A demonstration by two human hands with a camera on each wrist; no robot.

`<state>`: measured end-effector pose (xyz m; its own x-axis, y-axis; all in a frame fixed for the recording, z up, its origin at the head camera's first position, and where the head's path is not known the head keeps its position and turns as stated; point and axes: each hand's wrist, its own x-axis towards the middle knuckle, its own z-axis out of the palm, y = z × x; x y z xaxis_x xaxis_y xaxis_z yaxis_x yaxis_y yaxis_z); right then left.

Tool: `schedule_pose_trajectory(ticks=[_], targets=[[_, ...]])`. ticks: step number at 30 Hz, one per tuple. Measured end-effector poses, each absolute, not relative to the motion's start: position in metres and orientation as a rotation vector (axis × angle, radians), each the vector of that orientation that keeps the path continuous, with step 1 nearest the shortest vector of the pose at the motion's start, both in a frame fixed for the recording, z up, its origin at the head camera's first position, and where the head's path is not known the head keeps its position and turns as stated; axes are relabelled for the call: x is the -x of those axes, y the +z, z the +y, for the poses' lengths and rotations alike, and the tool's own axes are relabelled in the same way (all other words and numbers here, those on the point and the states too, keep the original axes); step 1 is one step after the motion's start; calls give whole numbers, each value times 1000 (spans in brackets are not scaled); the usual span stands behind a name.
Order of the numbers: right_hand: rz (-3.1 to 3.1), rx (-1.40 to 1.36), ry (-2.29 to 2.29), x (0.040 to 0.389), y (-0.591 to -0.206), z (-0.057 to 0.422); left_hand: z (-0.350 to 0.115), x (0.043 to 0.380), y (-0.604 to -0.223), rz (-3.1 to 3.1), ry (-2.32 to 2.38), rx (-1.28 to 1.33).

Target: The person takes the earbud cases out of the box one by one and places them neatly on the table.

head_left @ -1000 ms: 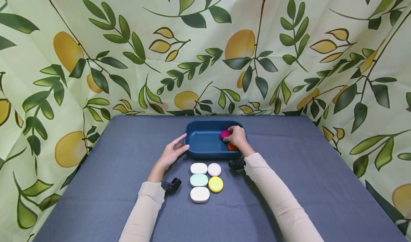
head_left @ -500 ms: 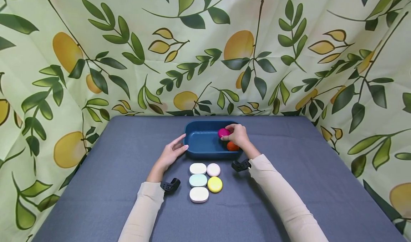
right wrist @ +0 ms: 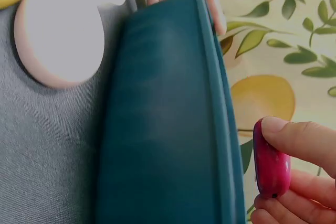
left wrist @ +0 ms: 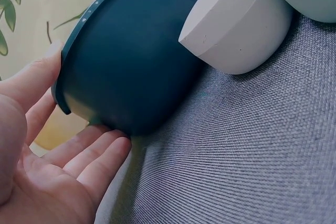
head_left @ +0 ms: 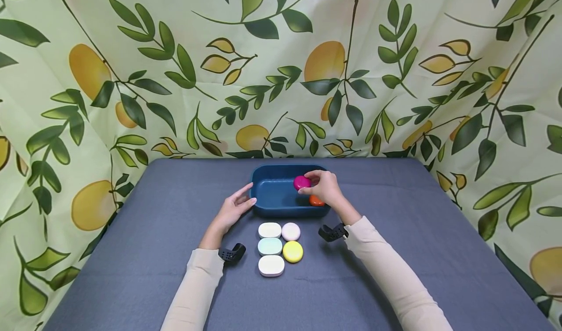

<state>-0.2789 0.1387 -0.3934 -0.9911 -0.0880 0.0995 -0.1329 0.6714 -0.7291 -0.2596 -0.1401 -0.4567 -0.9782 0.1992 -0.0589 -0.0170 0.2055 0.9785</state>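
Note:
A blue oblong bin (head_left: 274, 195) stands on the grey cloth. My right hand (head_left: 326, 187) pinches a glossy magenta disc (head_left: 300, 183) between thumb and fingers, over the bin's right half. In the right wrist view the magenta disc (right wrist: 272, 163) is edge-on, with a small dark spot at its lower end, above the bin's rim (right wrist: 223, 124). An orange rounded piece (head_left: 316, 201) lies in the bin below that hand, partly hidden. My left hand (head_left: 231, 213) touches the bin's left end with extended fingers; the left wrist view shows its fingertips (left wrist: 118, 140) against the bin's wall.
In front of the bin sit several small pieces in two columns: a white oval (head_left: 270, 230), a pale mint oval (head_left: 270, 246), another white oval (head_left: 271, 266), a pale pink round (head_left: 291, 232) and a yellow round (head_left: 292, 252). A leaf-patterned cloth (head_left: 281, 102) hangs behind the table.
My right hand has moved slightly left with the magenta disc, and more of the orange piece came into view beneath it. The left hand stays at the bin's end.

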Motion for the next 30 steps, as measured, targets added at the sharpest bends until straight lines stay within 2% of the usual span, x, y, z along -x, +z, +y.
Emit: schedule_pose_trajectory(ticks=[14, 30], targets=[[-2753, -349, 1323, 248, -387, 138, -141, 260, -457, 2294, 1863, -147], [-2713, -593, 1311, 208, -402, 138, -139, 259, -456, 2291, 1871, -152]])
